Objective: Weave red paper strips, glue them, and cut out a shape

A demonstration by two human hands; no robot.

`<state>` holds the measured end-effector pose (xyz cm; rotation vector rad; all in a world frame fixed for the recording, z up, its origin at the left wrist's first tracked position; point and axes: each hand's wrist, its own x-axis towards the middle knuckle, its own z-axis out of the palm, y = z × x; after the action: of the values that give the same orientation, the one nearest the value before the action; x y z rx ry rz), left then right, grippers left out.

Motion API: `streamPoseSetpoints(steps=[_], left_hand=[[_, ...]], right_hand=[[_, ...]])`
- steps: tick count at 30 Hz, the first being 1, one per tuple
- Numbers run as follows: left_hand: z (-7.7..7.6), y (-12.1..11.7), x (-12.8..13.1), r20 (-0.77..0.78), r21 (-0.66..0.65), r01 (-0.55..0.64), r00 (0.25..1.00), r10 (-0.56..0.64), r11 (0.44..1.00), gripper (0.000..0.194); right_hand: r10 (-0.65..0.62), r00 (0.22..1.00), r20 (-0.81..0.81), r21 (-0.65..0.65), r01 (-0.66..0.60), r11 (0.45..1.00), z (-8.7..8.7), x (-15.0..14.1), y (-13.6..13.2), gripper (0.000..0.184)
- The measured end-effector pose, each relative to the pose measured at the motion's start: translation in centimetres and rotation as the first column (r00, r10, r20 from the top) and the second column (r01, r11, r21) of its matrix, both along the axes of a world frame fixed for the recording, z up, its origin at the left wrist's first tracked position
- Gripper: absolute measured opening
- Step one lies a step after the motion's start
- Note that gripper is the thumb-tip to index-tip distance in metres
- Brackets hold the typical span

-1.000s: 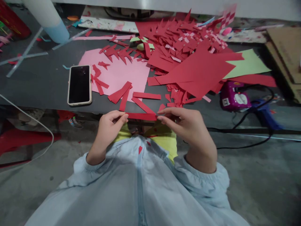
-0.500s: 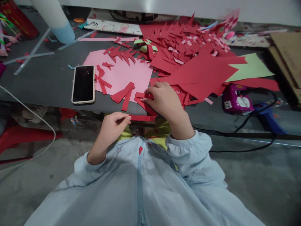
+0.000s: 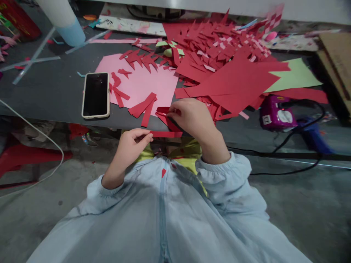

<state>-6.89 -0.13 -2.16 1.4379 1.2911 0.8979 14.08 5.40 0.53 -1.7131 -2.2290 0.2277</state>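
Note:
My left hand (image 3: 131, 145) is closed in a pinch on the left end of a narrow red paper strip (image 3: 168, 134), which stretches level to the right at the table's front edge. My right hand (image 3: 194, 118) is also pinched, its thumb and fingertips on another red paper strip (image 3: 162, 109). This second strip is tipped up over more red strips, partly covered by the fingers. Left of my right hand, loose red strips (image 3: 142, 105) overlap the front of a pink paper sheet (image 3: 161, 78). A red jagged paper cutout (image 3: 138, 58) with a small eye lies at that sheet's back.
A phone (image 3: 95, 95) lies left of the pink sheet. Red paper scraps (image 3: 214, 47) pile up at the back, beside large red sheets (image 3: 236, 86). On the right are a purple box (image 3: 278, 113), a blue glue gun (image 3: 315, 137) and a black cable (image 3: 285, 142). A white-and-blue bottle (image 3: 67, 25) stands back left.
The strip at my right fingertips has tipped up from lying flat. My left hand keeps its strip, now straighter and more level. The view has shifted slightly.

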Motion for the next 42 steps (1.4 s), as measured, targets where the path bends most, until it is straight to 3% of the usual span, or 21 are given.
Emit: streamPoseSetpoints(steps=[4,7,9,15,22,27,29,34,42], left_hand=[[0.0,-0.3,0.1,0.130,-0.029,-0.056,0.990,0.059,0.998,0.019],[0.2,-0.4,0.4,0.217,-0.011,-0.104,0.971,0.104,0.994,0.018],[0.3,-0.4,0.7,0.248,0.025,-0.144,0.960,0.134,0.989,0.014],[0.2,-0.4,1.3,0.293,0.186,-0.209,0.945,0.149,0.960,0.009],[0.0,-0.8,1.9,0.194,0.470,-0.281,0.958,0.212,0.837,0.018],[0.1,-1.0,2.1,0.114,0.614,-0.234,0.971,0.209,0.754,0.025],[0.2,-1.1,2.3,0.099,0.645,-0.226,0.972,0.213,0.730,0.028],[0.4,-1.2,2.5,0.053,0.673,-0.200,0.973,0.223,0.712,0.027],[0.4,-1.3,2.5,0.014,0.691,-0.165,0.976,0.216,0.703,0.029]], right_hand=[[-0.030,0.933,-0.359,0.129,0.081,0.988,1.1,1.7,-1.1,0.008],[0.023,0.741,-0.671,0.224,0.173,0.959,2.1,2.8,-2.5,0.004],[0.062,0.622,-0.781,0.230,0.194,0.954,2.6,3.2,-3.7,0.007],[0.175,0.386,-0.906,0.282,0.240,0.929,2.9,3.4,-6.8,0.017],[0.176,0.339,-0.924,0.266,0.241,0.933,1.8,2.7,-8.0,0.012],[0.248,0.103,-0.963,0.268,0.355,0.895,0.0,1.3,-7.5,0.015],[0.213,0.079,-0.974,0.227,0.378,0.897,-0.4,0.8,-7.5,0.016],[0.147,0.106,-0.983,0.178,0.429,0.885,-0.6,0.3,-7.9,0.016],[0.176,0.139,-0.974,0.217,0.380,0.899,-1.0,0.5,-7.8,0.014]])
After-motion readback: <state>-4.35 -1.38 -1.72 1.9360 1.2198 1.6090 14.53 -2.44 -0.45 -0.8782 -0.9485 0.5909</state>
